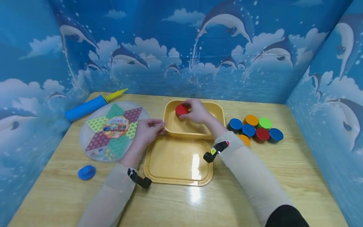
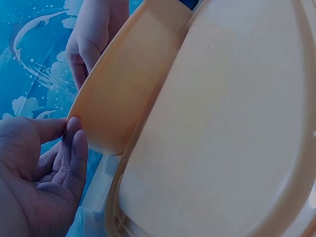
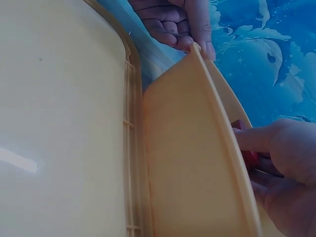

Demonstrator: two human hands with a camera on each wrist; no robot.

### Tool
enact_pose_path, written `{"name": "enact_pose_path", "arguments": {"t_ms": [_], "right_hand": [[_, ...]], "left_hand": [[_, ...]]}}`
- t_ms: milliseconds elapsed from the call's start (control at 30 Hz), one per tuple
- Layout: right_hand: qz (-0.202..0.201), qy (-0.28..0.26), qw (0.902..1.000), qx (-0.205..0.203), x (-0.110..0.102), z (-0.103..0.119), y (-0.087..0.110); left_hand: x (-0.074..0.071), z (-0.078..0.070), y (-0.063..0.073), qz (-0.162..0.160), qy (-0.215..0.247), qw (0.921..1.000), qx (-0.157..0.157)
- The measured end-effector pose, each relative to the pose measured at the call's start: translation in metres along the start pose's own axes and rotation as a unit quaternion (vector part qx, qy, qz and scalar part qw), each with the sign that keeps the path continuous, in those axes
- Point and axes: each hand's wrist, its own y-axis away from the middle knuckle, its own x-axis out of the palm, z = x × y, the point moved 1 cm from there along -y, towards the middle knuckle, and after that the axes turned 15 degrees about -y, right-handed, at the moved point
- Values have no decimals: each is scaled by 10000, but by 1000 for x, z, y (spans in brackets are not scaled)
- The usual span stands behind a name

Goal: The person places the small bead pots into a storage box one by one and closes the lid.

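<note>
My left hand [image 1: 149, 130] pinches the rim at the near left corner of a yellow plastic box [image 1: 195, 135], thumb and fingertip meeting on its edge in the left wrist view. Inside the box, toward its left end, my right hand [image 1: 197, 112] grips a red round cap [image 1: 181, 110]. A bit of yellow-orange shows beside the cap, mostly covered by the fingers. Seen from the right wrist, the box wall hides much of the cap. The matching flat lid [image 1: 177, 160] lies on the table right in front of the box.
Blue, orange, green and red round caps [image 1: 261, 134] cluster right of the box. On the left lie a round Chinese checkers set [image 1: 116, 127], a blue pump [image 1: 86, 108] with a yellow nozzle, and a small blue object [image 1: 86, 172]. Dolphin-print cloth [image 1: 181, 63] walls the table [image 1: 295, 176].
</note>
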Motion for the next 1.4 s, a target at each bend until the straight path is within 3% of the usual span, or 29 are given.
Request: {"name": "enact_pose_path", "arguments": {"t_ms": [333, 633, 800, 1133, 1400], "right_hand": [[145, 37, 9999, 54, 7, -7, -4], [172, 21, 9998, -23, 8, -6, -2], [135, -250, 9995, 132, 5, -5, 4], [232, -838, 9962, 51, -21, 3, 38], [207, -480, 9986, -121, -44, 17, 76]], "left_hand": [[7, -2, 3, 164, 324, 9992, 135], [10, -2, 4, 50, 269, 9995, 145], [11, -3, 4, 44, 219, 9997, 95], [7, -1, 4, 24, 202, 9997, 120], [2, -1, 3, 1, 202, 9998, 67]]}}
